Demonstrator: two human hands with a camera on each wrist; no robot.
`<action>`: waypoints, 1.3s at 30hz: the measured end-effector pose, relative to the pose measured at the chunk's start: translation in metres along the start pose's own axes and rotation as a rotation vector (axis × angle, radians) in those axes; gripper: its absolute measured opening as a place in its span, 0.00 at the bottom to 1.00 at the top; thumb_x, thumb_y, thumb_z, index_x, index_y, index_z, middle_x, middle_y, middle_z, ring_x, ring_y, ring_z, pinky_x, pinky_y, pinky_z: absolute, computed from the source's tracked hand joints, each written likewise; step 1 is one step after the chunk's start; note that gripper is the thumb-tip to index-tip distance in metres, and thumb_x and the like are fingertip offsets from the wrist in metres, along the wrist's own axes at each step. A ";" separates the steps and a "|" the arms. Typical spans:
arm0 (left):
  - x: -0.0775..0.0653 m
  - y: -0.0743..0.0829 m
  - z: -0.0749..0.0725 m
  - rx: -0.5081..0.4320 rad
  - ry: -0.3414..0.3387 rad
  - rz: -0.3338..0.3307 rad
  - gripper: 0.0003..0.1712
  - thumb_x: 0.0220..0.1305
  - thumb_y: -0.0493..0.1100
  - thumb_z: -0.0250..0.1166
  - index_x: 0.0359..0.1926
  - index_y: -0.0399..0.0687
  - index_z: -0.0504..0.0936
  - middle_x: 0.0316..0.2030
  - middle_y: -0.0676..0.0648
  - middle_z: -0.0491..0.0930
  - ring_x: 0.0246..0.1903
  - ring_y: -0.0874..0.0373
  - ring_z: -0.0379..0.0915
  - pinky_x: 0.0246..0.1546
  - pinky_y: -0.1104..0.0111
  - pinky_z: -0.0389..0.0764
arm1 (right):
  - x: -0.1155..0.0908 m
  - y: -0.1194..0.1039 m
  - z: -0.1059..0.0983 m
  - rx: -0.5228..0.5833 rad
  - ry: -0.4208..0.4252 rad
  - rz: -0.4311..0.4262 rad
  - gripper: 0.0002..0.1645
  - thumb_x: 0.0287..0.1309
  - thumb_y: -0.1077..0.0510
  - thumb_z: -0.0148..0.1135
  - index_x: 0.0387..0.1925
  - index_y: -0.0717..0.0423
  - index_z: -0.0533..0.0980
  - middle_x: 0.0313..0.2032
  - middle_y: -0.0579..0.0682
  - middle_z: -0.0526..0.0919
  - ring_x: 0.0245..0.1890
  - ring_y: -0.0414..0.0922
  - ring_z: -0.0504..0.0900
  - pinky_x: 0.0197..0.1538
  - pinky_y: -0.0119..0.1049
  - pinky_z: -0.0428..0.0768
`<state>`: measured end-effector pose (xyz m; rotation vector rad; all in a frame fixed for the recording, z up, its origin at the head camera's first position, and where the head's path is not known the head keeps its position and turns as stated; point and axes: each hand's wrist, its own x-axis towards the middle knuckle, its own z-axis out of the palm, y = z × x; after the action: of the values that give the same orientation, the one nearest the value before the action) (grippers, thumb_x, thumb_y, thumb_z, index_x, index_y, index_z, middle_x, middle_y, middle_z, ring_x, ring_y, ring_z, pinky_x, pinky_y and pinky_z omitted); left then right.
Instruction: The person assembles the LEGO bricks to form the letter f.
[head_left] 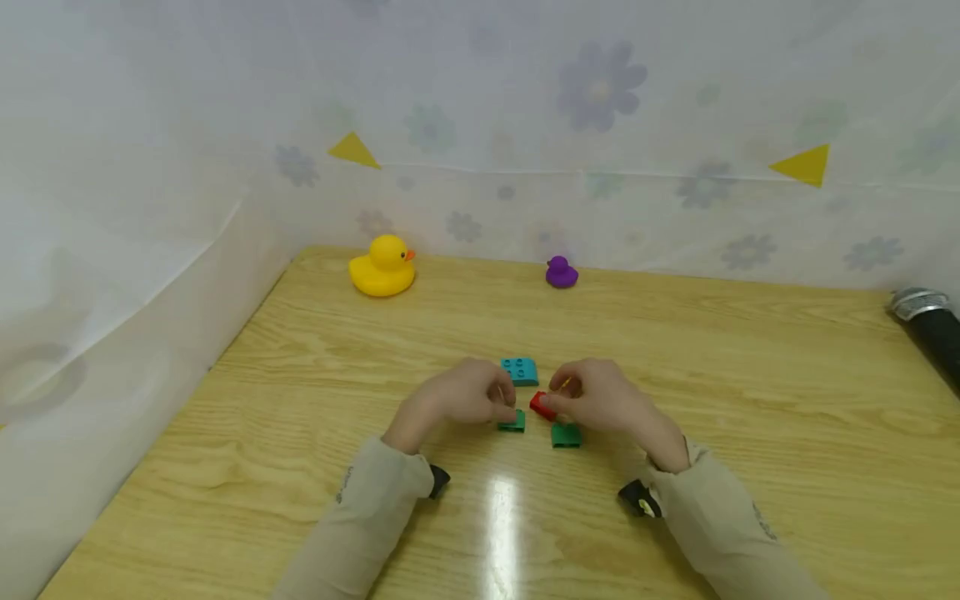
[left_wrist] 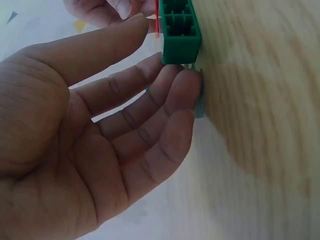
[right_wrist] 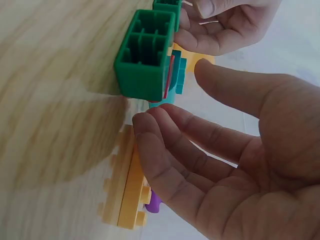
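My left hand (head_left: 497,398) lies at the middle of the table with its fingers relaxed. Its fingertips (left_wrist: 182,82) touch the wood just beside a green brick (left_wrist: 180,31) that shows its hollow underside. My right hand (head_left: 561,392) is loosely curved and grips nothing. Its fingers (right_wrist: 165,145) hover over a flat yellow brick (right_wrist: 125,192). A red brick (head_left: 541,405) lies between the two hands. A second green brick (head_left: 566,435) sits below the right hand, and a blue brick (head_left: 520,370) lies just beyond both hands.
A yellow rubber duck (head_left: 382,267) and a small purple duck (head_left: 561,272) stand at the back of the wooden table (head_left: 750,400). A flowered sheet (head_left: 150,250) walls the left and back edges. A black cylinder (head_left: 930,329) lies at the right edge.
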<state>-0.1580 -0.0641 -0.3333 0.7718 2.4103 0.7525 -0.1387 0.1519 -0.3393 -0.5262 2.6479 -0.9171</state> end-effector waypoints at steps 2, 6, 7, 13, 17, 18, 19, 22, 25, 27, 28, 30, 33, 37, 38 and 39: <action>0.000 0.000 0.001 -0.004 -0.004 -0.014 0.09 0.61 0.43 0.68 0.40 0.44 0.83 0.31 0.51 0.81 0.30 0.60 0.74 0.34 0.70 0.75 | 0.001 0.001 0.001 0.012 -0.004 -0.009 0.14 0.60 0.54 0.64 0.40 0.63 0.79 0.26 0.48 0.81 0.25 0.40 0.75 0.28 0.34 0.75; 0.001 0.000 0.003 -0.005 -0.020 -0.039 0.10 0.60 0.42 0.69 0.41 0.44 0.82 0.32 0.51 0.80 0.32 0.60 0.73 0.35 0.70 0.75 | 0.002 0.002 0.004 0.017 -0.011 -0.021 0.13 0.60 0.56 0.63 0.39 0.63 0.79 0.24 0.47 0.80 0.23 0.40 0.74 0.27 0.34 0.74; 0.002 0.000 0.004 -0.002 -0.023 -0.043 0.10 0.60 0.42 0.69 0.41 0.44 0.82 0.32 0.51 0.79 0.32 0.60 0.73 0.35 0.69 0.75 | 0.002 0.002 0.004 0.011 -0.011 -0.021 0.12 0.60 0.56 0.64 0.38 0.63 0.79 0.24 0.47 0.80 0.23 0.39 0.74 0.27 0.34 0.74; 0.002 0.002 0.005 0.020 -0.020 -0.064 0.10 0.60 0.43 0.69 0.40 0.45 0.81 0.34 0.51 0.79 0.35 0.58 0.72 0.39 0.66 0.75 | 0.002 -0.001 0.006 -0.020 -0.015 -0.013 0.12 0.60 0.56 0.64 0.38 0.62 0.79 0.24 0.47 0.78 0.22 0.40 0.71 0.27 0.33 0.71; 0.001 0.002 0.005 0.020 -0.019 -0.075 0.10 0.59 0.44 0.69 0.40 0.46 0.81 0.34 0.51 0.79 0.35 0.58 0.72 0.40 0.65 0.75 | 0.002 -0.001 0.007 -0.032 -0.008 -0.015 0.12 0.59 0.56 0.65 0.38 0.62 0.79 0.23 0.47 0.77 0.21 0.40 0.69 0.26 0.33 0.69; 0.001 0.003 0.005 0.022 -0.018 -0.076 0.10 0.59 0.44 0.69 0.40 0.46 0.81 0.34 0.51 0.79 0.35 0.58 0.72 0.40 0.65 0.75 | 0.002 -0.001 0.008 -0.035 -0.007 -0.018 0.12 0.59 0.56 0.65 0.38 0.62 0.79 0.22 0.47 0.77 0.20 0.40 0.69 0.26 0.33 0.69; 0.002 0.002 0.005 0.023 -0.017 -0.078 0.10 0.59 0.44 0.69 0.39 0.47 0.81 0.34 0.51 0.79 0.35 0.58 0.72 0.39 0.65 0.75 | 0.002 -0.001 0.008 -0.036 -0.005 -0.018 0.11 0.59 0.57 0.65 0.38 0.62 0.79 0.22 0.47 0.77 0.20 0.40 0.69 0.25 0.32 0.69; 0.002 0.002 0.006 0.033 -0.014 -0.083 0.09 0.59 0.45 0.70 0.39 0.48 0.81 0.33 0.52 0.78 0.35 0.59 0.72 0.39 0.66 0.75 | 0.003 0.000 0.008 -0.042 0.000 -0.019 0.11 0.59 0.57 0.65 0.37 0.61 0.78 0.22 0.47 0.76 0.20 0.40 0.69 0.26 0.32 0.69; 0.002 0.002 0.006 0.045 -0.011 -0.087 0.09 0.59 0.45 0.70 0.38 0.48 0.81 0.33 0.52 0.78 0.35 0.59 0.71 0.39 0.66 0.74 | 0.003 0.000 0.009 -0.047 0.005 -0.021 0.10 0.59 0.57 0.65 0.37 0.61 0.78 0.22 0.47 0.76 0.21 0.40 0.69 0.26 0.32 0.69; 0.002 0.002 0.006 0.053 -0.009 -0.087 0.09 0.59 0.45 0.70 0.37 0.48 0.81 0.33 0.52 0.78 0.35 0.59 0.71 0.39 0.66 0.74 | 0.003 0.000 0.009 -0.049 0.004 -0.023 0.10 0.59 0.57 0.65 0.36 0.61 0.78 0.22 0.47 0.76 0.21 0.40 0.69 0.27 0.32 0.69; 0.002 0.002 0.006 0.056 -0.009 -0.088 0.09 0.59 0.45 0.70 0.37 0.48 0.81 0.33 0.52 0.78 0.35 0.59 0.71 0.39 0.66 0.74 | 0.003 0.000 0.009 -0.050 0.002 -0.026 0.10 0.59 0.57 0.65 0.36 0.61 0.78 0.23 0.47 0.77 0.21 0.41 0.70 0.27 0.32 0.69; 0.002 0.003 0.006 0.059 -0.008 -0.086 0.09 0.59 0.45 0.70 0.37 0.47 0.81 0.33 0.52 0.77 0.35 0.59 0.71 0.39 0.66 0.74 | 0.003 0.000 0.009 -0.048 -0.001 -0.024 0.10 0.59 0.57 0.65 0.37 0.61 0.78 0.24 0.47 0.77 0.22 0.41 0.70 0.27 0.33 0.70; 0.001 0.004 0.007 0.064 -0.003 -0.086 0.09 0.59 0.44 0.70 0.36 0.47 0.81 0.32 0.52 0.77 0.34 0.59 0.71 0.39 0.67 0.74 | 0.003 0.000 0.009 -0.044 -0.005 -0.010 0.10 0.59 0.57 0.65 0.37 0.61 0.78 0.25 0.47 0.78 0.23 0.41 0.71 0.28 0.33 0.71; 0.002 0.004 0.006 0.067 0.008 -0.101 0.09 0.60 0.45 0.69 0.36 0.46 0.81 0.30 0.52 0.76 0.33 0.58 0.70 0.36 0.68 0.73 | 0.002 0.001 0.009 -0.039 -0.007 -0.010 0.09 0.59 0.57 0.65 0.37 0.60 0.78 0.25 0.47 0.78 0.24 0.41 0.72 0.29 0.34 0.71; 0.002 0.004 0.006 0.066 0.011 -0.106 0.09 0.59 0.45 0.69 0.36 0.46 0.81 0.30 0.52 0.76 0.32 0.58 0.70 0.35 0.68 0.73 | 0.002 0.001 0.009 -0.037 -0.008 -0.012 0.09 0.59 0.57 0.65 0.37 0.60 0.78 0.25 0.47 0.78 0.24 0.41 0.72 0.29 0.34 0.71; 0.002 0.003 0.006 0.065 0.012 -0.111 0.08 0.60 0.45 0.69 0.35 0.46 0.81 0.30 0.52 0.76 0.32 0.58 0.70 0.35 0.68 0.73 | 0.002 0.001 0.009 -0.035 -0.007 -0.013 0.09 0.59 0.57 0.65 0.36 0.60 0.78 0.25 0.47 0.78 0.23 0.40 0.72 0.29 0.34 0.71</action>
<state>-0.1545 -0.0582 -0.3364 0.6535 2.4760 0.6399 -0.1375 0.1467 -0.3473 -0.5546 2.6616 -0.8724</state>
